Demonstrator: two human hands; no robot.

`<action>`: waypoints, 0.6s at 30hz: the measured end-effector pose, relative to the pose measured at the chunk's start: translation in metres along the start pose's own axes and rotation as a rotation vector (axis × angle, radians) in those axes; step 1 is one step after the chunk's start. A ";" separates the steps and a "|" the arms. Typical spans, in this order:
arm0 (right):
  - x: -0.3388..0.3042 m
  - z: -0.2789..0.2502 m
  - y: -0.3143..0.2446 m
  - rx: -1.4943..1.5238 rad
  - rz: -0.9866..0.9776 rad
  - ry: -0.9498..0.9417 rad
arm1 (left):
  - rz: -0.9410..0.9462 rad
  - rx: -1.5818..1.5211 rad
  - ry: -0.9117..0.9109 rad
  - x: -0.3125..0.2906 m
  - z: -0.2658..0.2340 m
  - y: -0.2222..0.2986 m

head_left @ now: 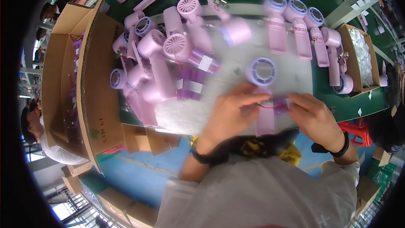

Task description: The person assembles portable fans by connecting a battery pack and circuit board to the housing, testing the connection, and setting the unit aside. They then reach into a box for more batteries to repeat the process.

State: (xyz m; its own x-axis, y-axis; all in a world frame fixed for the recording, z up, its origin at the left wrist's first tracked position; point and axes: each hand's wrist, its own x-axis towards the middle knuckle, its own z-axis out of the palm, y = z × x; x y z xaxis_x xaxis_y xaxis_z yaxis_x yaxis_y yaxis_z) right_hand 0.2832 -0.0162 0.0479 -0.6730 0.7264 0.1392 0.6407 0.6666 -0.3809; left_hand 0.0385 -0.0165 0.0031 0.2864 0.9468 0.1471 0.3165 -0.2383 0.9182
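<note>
In front of me on the pale work mat lies a pink handheld fan (265,120), its handle open and pointing toward me, its round lilac head (261,71) away from me. My left hand (230,112) pinches the fan at its neck, beside a small circuit board (266,100). My right hand (312,114) is closed on a purple battery pack (280,105) at the handle's right side. Thin red wires run between pack and board. The fingertips partly cover the pack, and blur hides fine detail.
Pink fan bodies (158,65) are heaped on the left, with purple battery packs (192,85) beside them. Several opened fans (277,33) stand in a row at the back right. A large cardboard box (103,88) borders the left; a smaller box of white pieces (363,59) sits right.
</note>
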 end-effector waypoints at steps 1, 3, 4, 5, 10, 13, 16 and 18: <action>-0.002 0.000 0.000 0.000 0.010 -0.004 | -0.007 -0.006 -0.019 0.001 0.000 0.003; -0.007 0.000 -0.001 -0.084 -0.029 -0.019 | -0.023 -0.013 -0.049 0.002 -0.001 0.006; -0.008 0.000 -0.001 -0.126 -0.052 -0.027 | -0.027 -0.016 -0.050 0.002 -0.001 0.007; -0.008 0.001 -0.002 -0.125 -0.051 -0.031 | -0.029 -0.023 -0.048 0.001 -0.001 0.006; -0.006 0.001 0.001 -0.091 -0.030 0.000 | -0.075 -0.074 -0.037 0.002 0.001 0.008; -0.003 -0.003 0.008 0.018 -0.007 0.000 | -0.087 -0.092 -0.020 0.001 0.003 0.007; -0.001 -0.004 0.010 0.089 -0.021 0.031 | -0.070 -0.090 0.007 -0.001 0.003 0.006; -0.002 -0.006 0.014 0.105 -0.016 0.020 | -0.066 -0.077 0.022 -0.002 0.004 0.005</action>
State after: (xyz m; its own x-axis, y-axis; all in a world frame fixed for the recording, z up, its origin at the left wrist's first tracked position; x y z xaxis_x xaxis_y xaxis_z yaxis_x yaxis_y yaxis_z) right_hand 0.2953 -0.0076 0.0476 -0.6749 0.7196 0.1635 0.5871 0.6578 -0.4719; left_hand 0.0430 -0.0199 0.0062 0.2472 0.9646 0.0922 0.2636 -0.1585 0.9515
